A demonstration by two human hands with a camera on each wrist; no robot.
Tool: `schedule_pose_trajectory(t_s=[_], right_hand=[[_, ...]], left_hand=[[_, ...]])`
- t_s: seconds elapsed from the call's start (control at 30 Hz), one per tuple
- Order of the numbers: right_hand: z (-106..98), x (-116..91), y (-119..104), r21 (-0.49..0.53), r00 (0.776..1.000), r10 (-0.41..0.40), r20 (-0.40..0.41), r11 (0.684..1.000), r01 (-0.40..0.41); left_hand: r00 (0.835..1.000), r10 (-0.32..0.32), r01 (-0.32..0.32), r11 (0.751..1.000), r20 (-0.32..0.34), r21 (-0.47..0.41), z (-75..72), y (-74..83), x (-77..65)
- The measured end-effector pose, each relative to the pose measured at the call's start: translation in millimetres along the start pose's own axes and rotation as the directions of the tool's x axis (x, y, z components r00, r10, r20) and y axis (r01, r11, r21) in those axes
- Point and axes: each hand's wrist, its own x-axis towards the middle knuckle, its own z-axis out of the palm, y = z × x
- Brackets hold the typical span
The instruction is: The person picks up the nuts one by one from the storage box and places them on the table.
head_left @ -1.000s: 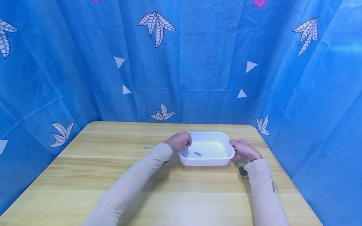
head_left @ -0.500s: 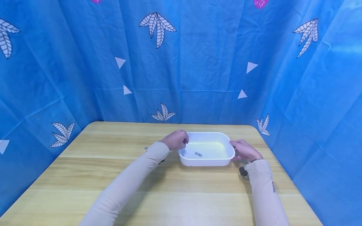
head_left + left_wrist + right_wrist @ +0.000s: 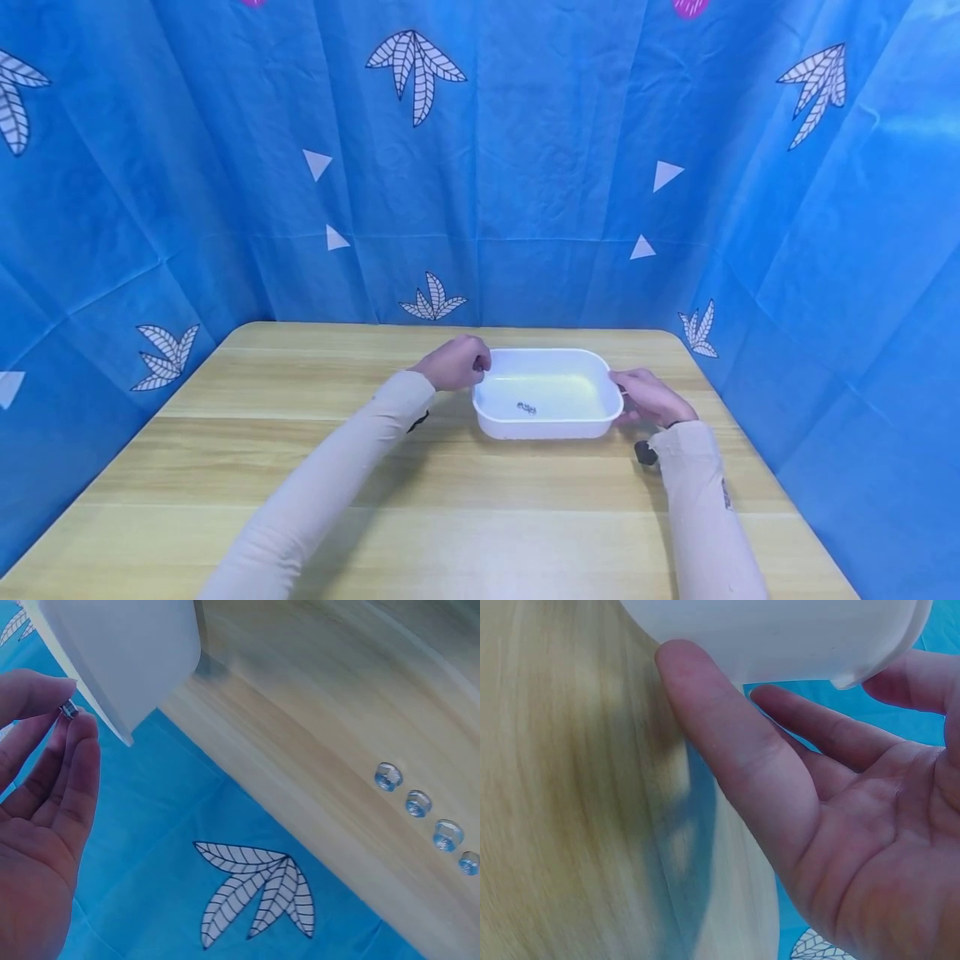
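Note:
My left hand (image 3: 459, 363) is raised at the left rim of a white plastic basin (image 3: 546, 429). Between its thumb and fingertips it pinches a small shiny metal nut (image 3: 69, 709), beside the basin wall in the left wrist view. My right hand (image 3: 651, 397) holds the basin's right end, one finger at the rim and others lower against the wall in the right wrist view. A little cluster of metal nuts (image 3: 527, 408) lies on the basin floor, left of its middle.
Several flanged hex nuts (image 3: 418, 803) stand in a line on the wooden table (image 3: 480, 517), left of the basin; in the head view the left arm hides them. Blue patterned curtains (image 3: 547, 167) enclose the table's back and sides.
My left hand has drawn back leftward from over the basin to its left rim, and its sleeve now covers the nuts on the table. The right hand and basin stay put.

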Motion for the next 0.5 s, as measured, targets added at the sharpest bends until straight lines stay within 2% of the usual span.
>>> schedule_pose_trajectory(t_s=[0.27,0.5], right_hand=[[0,-1,0,0.012,1.000,-0.011,0.013,1.000,0.011],[-1,-1,0,0.012,1.000,-0.010,0.021,1.000,0.010]], left_hand=[[0.999,0.027,-0.027,1.000,-0.018,-0.011,-6.4,-18.3,-10.7],[1.000,-0.012,0.012,1.000,-0.018,0.001,-17.1,-34.7,-22.4]])
